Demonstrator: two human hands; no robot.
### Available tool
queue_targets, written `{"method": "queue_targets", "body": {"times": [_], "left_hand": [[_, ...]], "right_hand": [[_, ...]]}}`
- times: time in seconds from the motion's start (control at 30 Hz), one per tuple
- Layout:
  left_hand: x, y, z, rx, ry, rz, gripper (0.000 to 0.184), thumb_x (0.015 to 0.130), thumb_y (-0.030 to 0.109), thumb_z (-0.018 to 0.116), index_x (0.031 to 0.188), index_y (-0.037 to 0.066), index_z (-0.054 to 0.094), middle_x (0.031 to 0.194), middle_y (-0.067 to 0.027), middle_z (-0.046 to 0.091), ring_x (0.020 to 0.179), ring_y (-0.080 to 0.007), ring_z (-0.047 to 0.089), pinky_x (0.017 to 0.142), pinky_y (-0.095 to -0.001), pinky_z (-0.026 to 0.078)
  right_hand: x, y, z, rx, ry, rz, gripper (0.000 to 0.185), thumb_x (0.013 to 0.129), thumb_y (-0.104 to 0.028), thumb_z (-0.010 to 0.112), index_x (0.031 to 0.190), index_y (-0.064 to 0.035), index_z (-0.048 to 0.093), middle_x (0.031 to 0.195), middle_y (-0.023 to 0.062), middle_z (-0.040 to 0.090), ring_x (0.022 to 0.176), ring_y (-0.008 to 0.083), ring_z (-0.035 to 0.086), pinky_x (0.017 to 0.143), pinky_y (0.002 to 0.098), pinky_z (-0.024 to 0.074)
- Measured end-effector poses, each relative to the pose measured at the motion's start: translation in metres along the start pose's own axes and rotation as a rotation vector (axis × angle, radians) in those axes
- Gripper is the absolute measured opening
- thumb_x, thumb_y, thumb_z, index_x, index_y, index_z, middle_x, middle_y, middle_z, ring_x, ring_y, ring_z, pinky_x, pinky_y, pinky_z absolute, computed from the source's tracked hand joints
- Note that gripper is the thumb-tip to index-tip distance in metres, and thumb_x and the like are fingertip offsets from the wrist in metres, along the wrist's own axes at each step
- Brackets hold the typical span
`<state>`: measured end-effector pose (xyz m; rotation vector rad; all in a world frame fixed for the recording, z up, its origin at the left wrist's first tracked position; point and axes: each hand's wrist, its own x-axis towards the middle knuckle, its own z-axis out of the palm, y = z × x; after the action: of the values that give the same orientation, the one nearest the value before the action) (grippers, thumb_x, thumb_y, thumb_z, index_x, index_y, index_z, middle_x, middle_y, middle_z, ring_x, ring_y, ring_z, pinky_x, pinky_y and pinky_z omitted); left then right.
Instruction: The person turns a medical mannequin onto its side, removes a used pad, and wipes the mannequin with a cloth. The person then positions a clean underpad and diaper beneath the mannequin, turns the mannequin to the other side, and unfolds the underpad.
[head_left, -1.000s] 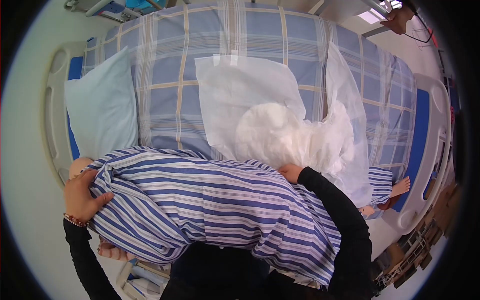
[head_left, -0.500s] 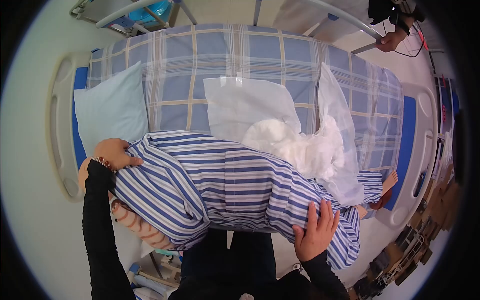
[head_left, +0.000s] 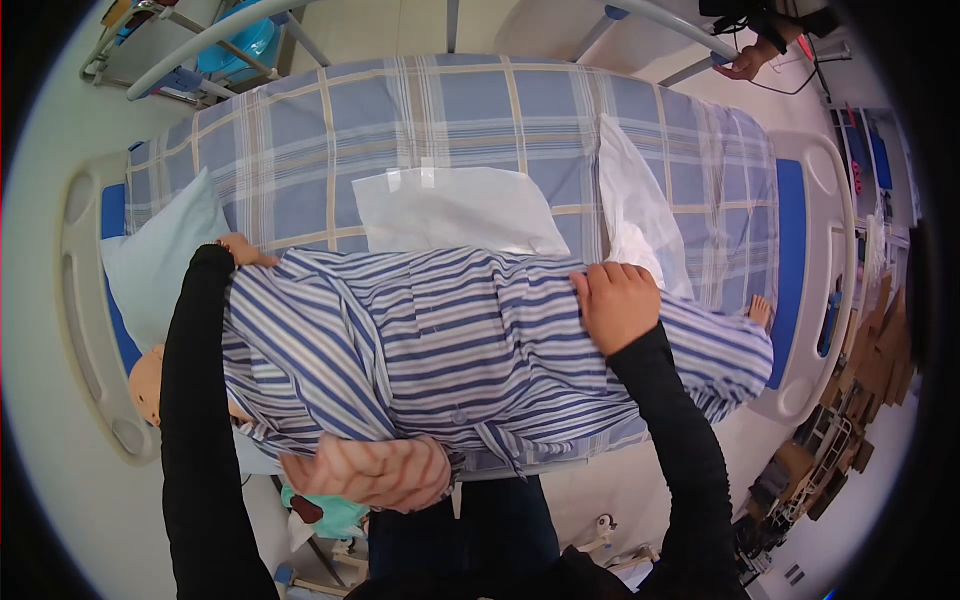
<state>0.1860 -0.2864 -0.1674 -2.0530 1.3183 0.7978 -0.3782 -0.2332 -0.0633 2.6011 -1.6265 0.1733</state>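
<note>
A manikin in blue-and-white striped pyjamas (head_left: 450, 340) lies along the near side of the bed, its bald head (head_left: 146, 385) at the left and a foot (head_left: 760, 310) at the right. My left hand (head_left: 243, 252) grips its far shoulder, the fingers partly hidden behind the cloth. Over the far edge of its hip and upper leg curl the fingers of my right hand (head_left: 620, 300). Beyond the body lies a white sheet pad (head_left: 455, 210) with tape tabs. Another white sheet (head_left: 640, 200), bunched at its lower end, is near my right hand.
A light blue pillow (head_left: 165, 260) rests at the head end. A pinkish striped bundle (head_left: 375, 472) sits at the near edge by my body. The far bed rail (head_left: 452, 25) is lowered outward, and another person's hand (head_left: 742, 64) is at its right end. End boards (head_left: 90, 310) bound the bed.
The manikin has rolled away from me, off its side and toward its back, covering the white bunched padding. My right hand went from lying flat on the leg to curling over the hip. The view has shifted.
</note>
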Motion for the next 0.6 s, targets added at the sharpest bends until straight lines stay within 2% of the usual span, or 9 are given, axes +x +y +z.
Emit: {"method": "queue_targets", "body": {"times": [0.13, 0.3, 0.33, 0.37, 0.4, 0.43, 0.47, 0.53, 0.6], "left_hand": [[0.077, -0.005, 0.011, -0.019, 0.095, 0.045, 0.083, 0.06, 0.063, 0.072, 0.106, -0.006, 0.066, 0.112, -0.0267, 0.062, 0.108, -0.0344, 0.061, 0.092, -0.0387, 0.048], [0.066, 0.003, 0.004, -0.008, 0.105, 0.025, 0.082, 0.064, 0.064, 0.07, 0.112, -0.003, 0.065, 0.115, -0.0225, 0.063, 0.11, -0.0316, 0.06, 0.095, -0.0368, 0.046], [0.084, -0.006, 0.015, 0.079, 0.172, 0.082, 0.078, 0.068, 0.062, 0.068, 0.11, -0.003, 0.065, 0.111, -0.0236, 0.064, 0.107, -0.032, 0.062, 0.092, -0.038, 0.048], [0.067, -0.002, -0.002, -0.105, 0.031, 0.153, 0.07, 0.072, 0.061, 0.065, 0.101, -0.003, 0.067, 0.1, -0.0247, 0.066, 0.099, -0.0334, 0.064, 0.087, -0.0406, 0.049], [0.074, -0.01, 0.012, -0.211, 0.325, 0.134, 0.06, 0.077, 0.058, 0.061, 0.089, 0.0, 0.069, 0.088, -0.0225, 0.068, 0.091, -0.0353, 0.065, 0.082, -0.0426, 0.049], [0.054, -0.005, 0.004, -0.166, 0.419, 0.139, 0.057, 0.082, 0.059, 0.052, 0.085, 0.006, 0.072, 0.083, -0.0167, 0.069, 0.084, -0.0286, 0.066, 0.077, -0.038, 0.05], [0.04, -0.009, 0.007, -0.418, 0.605, 0.235, 0.053, 0.085, 0.052, 0.055, 0.092, 0.002, 0.07, 0.084, -0.0152, 0.069, 0.083, -0.0278, 0.066, 0.076, -0.0371, 0.049], [-0.026, -0.004, -0.002, -0.643, 0.738, 0.337, 0.044, 0.087, 0.043, 0.059, 0.1, 0.001, 0.066, 0.091, -0.0141, 0.068, 0.087, -0.0257, 0.065, 0.077, -0.0351, 0.048], [-0.105, -0.013, 0.004, -0.731, 0.812, 0.457, 0.036, 0.088, 0.033, 0.062, 0.103, 0.001, 0.065, 0.097, -0.0122, 0.067, 0.089, -0.0218, 0.063, 0.078, -0.0314, 0.047]], "right_hand": [[0.044, 0.015, 0.045, 0.004, -0.078, -0.02, 0.03, 0.088, -0.027, 0.059, 0.068, -0.0045, 0.061, 0.068, 0.0107, 0.061, 0.067, 0.0293, 0.06, 0.063, 0.0406, 0.0468], [0.062, 0.015, 0.062, 0.06, -0.132, -0.032, 0.032, 0.089, -0.027, 0.056, 0.067, -0.0039, 0.06, 0.068, 0.0132, 0.061, 0.067, 0.0321, 0.06, 0.062, 0.0439, 0.0477], [0.061, 0.016, 0.063, 0.061, -0.136, -0.043, 0.031, 0.089, -0.027, 0.057, 0.068, -0.004, 0.061, 0.068, 0.0133, 0.061, 0.068, 0.0318, 0.06, 0.063, 0.0437, 0.0479], [0.061, 0.016, 0.062, 0.038, -0.155, -0.03, 0.03, 0.089, -0.026, 0.056, 0.068, -0.0041, 0.06, 0.069, 0.0136, 0.061, 0.068, 0.0322, 0.06, 0.063, 0.0438, 0.0478], [0.059, 0.015, 0.062, 0.02, -0.179, -0.019, 0.03, 0.09, -0.025, 0.056, 0.069, -0.0042, 0.06, 0.07, 0.0138, 0.061, 0.068, 0.0325, 0.06, 0.063, 0.0439, 0.0477], [0.057, 0.015, 0.066, 0.028, -0.159, -0.04, 0.029, 0.09, -0.025, 0.055, 0.07, -0.0042, 0.06, 0.071, 0.014, 0.06, 0.069, 0.0326, 0.06, 0.063, 0.044, 0.0476], [0.057, 0.016, 0.067, 0.027, -0.134, -0.058, 0.029, 0.091, -0.024, 0.055, 0.071, -0.0041, 0.06, 0.072, 0.0142, 0.06, 0.069, 0.0328, 0.06, 0.063, 0.0441, 0.0475], [0.06, 0.011, 0.062, 0.026, -0.159, -0.052, 0.027, 0.09, -0.022, 0.055, 0.072, -0.0037, 0.059, 0.074, 0.0136, 0.06, 0.073, 0.0327, 0.06, 0.065, 0.0442, 0.0471], [0.059, 0.008, 0.066, 0.041, 0.099, -0.186, 0.017, 0.089, -0.019, 0.058, 0.092, -0.0022, 0.061, 0.084, 0.0139, 0.06, 0.079, 0.0344, 0.057, 0.07, 0.0427, 0.0457]]}}
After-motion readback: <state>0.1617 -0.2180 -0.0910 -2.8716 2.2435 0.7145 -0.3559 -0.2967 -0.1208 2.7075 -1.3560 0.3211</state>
